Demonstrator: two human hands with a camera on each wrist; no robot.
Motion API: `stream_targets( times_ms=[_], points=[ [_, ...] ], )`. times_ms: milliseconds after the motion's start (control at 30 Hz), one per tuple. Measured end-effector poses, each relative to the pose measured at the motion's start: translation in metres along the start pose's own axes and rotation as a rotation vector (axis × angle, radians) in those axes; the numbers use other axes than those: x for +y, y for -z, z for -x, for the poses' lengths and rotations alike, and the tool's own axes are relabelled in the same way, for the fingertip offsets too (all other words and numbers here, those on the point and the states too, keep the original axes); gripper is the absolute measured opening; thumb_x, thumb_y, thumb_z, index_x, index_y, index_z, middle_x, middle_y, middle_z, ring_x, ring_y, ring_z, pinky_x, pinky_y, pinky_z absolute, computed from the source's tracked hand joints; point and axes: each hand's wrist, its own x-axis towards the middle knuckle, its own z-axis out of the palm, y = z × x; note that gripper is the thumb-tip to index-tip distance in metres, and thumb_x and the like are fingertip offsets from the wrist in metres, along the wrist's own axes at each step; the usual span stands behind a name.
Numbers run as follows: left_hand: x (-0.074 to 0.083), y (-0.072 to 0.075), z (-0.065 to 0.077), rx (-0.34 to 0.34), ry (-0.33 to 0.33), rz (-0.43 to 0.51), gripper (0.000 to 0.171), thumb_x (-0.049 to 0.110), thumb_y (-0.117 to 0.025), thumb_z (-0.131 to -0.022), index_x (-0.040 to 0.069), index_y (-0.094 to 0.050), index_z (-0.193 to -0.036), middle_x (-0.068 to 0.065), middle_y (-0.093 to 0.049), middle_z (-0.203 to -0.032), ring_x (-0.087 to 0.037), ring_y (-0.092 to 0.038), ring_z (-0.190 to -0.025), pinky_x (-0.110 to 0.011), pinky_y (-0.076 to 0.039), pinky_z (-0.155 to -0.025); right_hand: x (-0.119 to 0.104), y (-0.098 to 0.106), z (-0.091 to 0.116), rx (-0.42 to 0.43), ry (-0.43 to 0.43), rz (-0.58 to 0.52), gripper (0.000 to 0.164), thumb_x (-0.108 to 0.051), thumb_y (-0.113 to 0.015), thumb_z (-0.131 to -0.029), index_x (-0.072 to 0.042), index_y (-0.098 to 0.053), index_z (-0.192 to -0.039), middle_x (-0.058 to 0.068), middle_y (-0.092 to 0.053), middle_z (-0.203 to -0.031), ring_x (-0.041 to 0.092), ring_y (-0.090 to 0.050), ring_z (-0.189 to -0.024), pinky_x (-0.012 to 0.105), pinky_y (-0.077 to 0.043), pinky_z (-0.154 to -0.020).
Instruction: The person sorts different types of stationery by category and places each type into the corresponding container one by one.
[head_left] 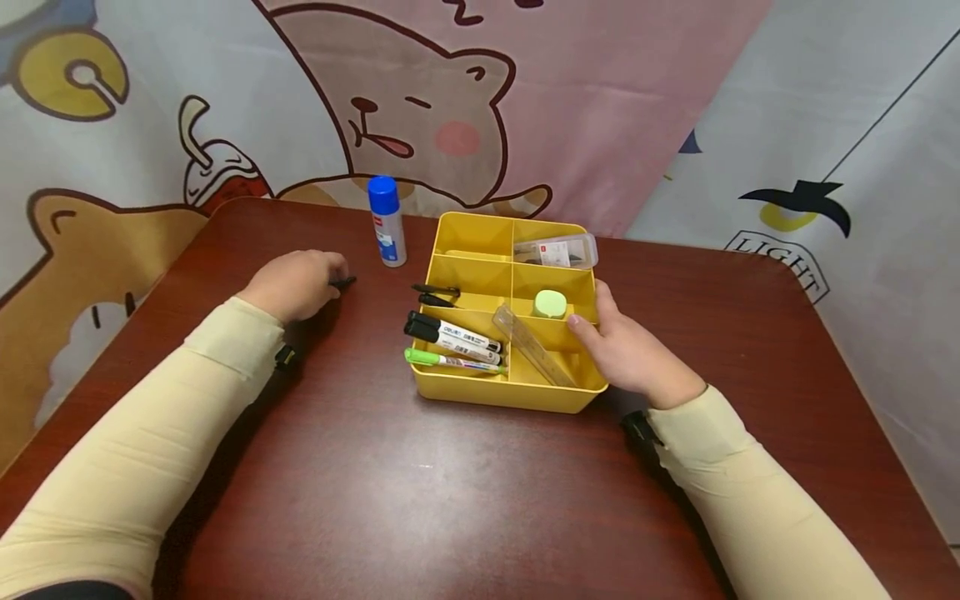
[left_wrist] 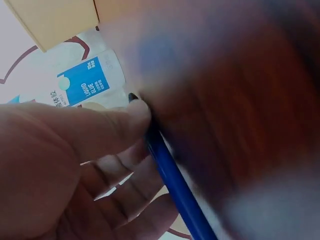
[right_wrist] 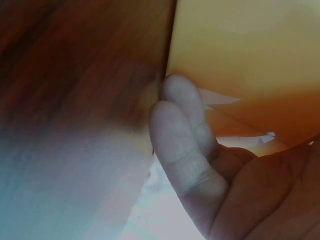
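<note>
On the left of the table, my left hand (head_left: 296, 285) pinches a pen (left_wrist: 172, 175) between thumb and fingers. Its barrel looks blue close up, and its dark end (head_left: 343, 282) sticks out to the right in the head view. My right hand (head_left: 633, 346) holds the right side of a yellow divided organizer box (head_left: 495, 392), thumb at the rim. In the right wrist view its fingers (right_wrist: 175, 135) lie against the box's outer wall (right_wrist: 240, 45). A glue bottle (head_left: 387, 233) with a blue cap stands upright between my left hand and the box.
Inside the box lie black pens (head_left: 437, 298), white markers with black caps (head_left: 453, 335), a green highlighter (head_left: 450, 360), a clear ruler (head_left: 534, 348), a pale green rounded item (head_left: 551, 304) and a clear case (head_left: 555, 252). A printed cloth (head_left: 645, 100) hangs behind the table (head_left: 360, 483).
</note>
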Motion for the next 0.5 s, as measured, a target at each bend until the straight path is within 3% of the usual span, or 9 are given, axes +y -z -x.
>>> stream_targets(
  times_ms=[300, 500],
  points=[
    [0.0, -0.001, 0.002, -0.043, 0.032, 0.043, 0.04, 0.005, -0.059, -0.094, 0.003, -0.067, -0.133, -0.023, -0.071, -0.125, -0.035, -0.066, -0.101, -0.059, -0.053, -0.099, -0.002, -0.001, 0.001, -0.014, -0.016, -0.015, 0.081, -0.052, -0.034, -0.111, -0.012, 0.009, -0.166, 0.032, -0.045, -0.157, 0.045, -0.058, -0.135, 0.064, -0.042, -0.114],
    [0.009, 0.01, 0.012, 0.049, 0.025, 0.096, 0.035, 0.011, -0.062, -0.093, 0.002, -0.066, -0.127, -0.021, -0.069, -0.118, -0.034, -0.062, -0.098, -0.058, -0.052, -0.096, -0.001, 0.0, 0.001, -0.005, -0.011, -0.013, 0.08, -0.051, -0.035, -0.111, -0.011, 0.008, -0.166, 0.032, -0.045, -0.156, 0.046, -0.058, -0.135, 0.064, -0.042, -0.114]
  ],
)
